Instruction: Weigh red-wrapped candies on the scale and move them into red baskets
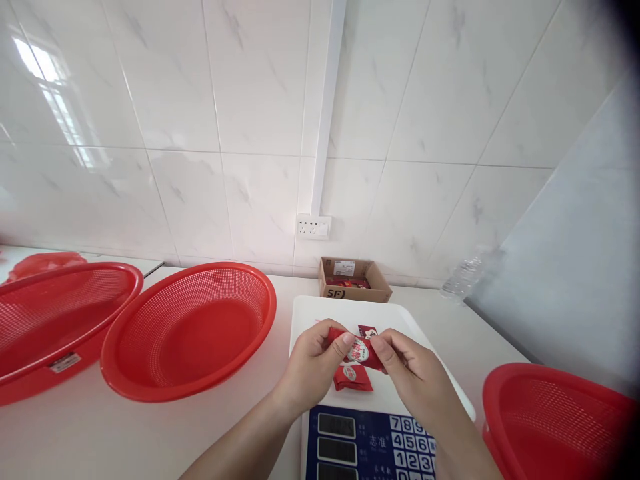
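Note:
Between my two hands is a small red packet with a white label. My left hand pinches its left end with thumb and fingers. Its right end is pinched by my right hand. Both hands are above the white pan of a digital scale. Another red packet lies on the pan just below the held one, and a darker red packet shows behind it, partly covered. The scale's blue panel has dark displays and number keys, some hidden by my right arm.
Red plastic baskets stand on the white table: one left of the scale, another farther left, a third at the right. A cardboard box with red packets sits behind the scale. A clear plastic bottle lies near the wall socket's right.

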{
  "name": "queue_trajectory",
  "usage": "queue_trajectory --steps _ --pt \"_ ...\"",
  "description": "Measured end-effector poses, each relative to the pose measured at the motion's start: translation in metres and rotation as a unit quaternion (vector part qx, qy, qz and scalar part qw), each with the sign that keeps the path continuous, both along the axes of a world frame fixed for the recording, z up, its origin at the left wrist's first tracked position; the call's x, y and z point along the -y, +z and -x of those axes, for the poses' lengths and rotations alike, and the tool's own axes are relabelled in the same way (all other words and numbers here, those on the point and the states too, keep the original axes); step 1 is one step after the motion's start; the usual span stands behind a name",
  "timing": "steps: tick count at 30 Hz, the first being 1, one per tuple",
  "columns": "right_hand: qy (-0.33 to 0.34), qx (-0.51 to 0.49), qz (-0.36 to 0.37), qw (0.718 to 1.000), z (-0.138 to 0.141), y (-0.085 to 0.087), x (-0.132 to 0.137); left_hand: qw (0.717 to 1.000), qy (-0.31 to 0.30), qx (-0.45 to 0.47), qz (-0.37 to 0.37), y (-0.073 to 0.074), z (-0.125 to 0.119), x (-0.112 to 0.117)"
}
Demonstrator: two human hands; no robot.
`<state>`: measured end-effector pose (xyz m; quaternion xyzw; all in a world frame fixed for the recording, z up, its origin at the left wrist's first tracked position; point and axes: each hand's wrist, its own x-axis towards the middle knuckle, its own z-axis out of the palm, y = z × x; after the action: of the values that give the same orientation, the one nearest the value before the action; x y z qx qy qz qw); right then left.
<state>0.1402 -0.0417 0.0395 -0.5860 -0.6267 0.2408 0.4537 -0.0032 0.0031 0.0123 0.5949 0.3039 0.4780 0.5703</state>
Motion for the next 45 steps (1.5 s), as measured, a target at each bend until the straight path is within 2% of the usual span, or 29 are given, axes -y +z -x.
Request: queue_trajectory --steps 15,25,29,35,45 --pt "-0.009 0.006 -0.009 1.000 -0.002 -0.005 -0.002 0.997 -0.060 0.036 0.043 0.001 0.002 0.001" --pt "0.018 -0.059 0.006 0.998 0.003 0.002 0.001 0.995 -0.018 0.074 0.070 0.007 0.000 0.002" --pt "0.014 -0.034 0.012 0.999 0.003 0.003 0.003 0.993 -0.024 0.084 0.078 0.008 0.001 0.003" --pt "0.018 0.010 0.006 1.000 -0.005 -0.005 0.000 0.993 -0.040 0.085 0.072 0.006 0.001 0.004" --pt "-0.015 0.039 -0.016 0.999 -0.007 -0.010 -0.002 0.997 -0.017 0.058 0.052 0.004 0.000 0.003"
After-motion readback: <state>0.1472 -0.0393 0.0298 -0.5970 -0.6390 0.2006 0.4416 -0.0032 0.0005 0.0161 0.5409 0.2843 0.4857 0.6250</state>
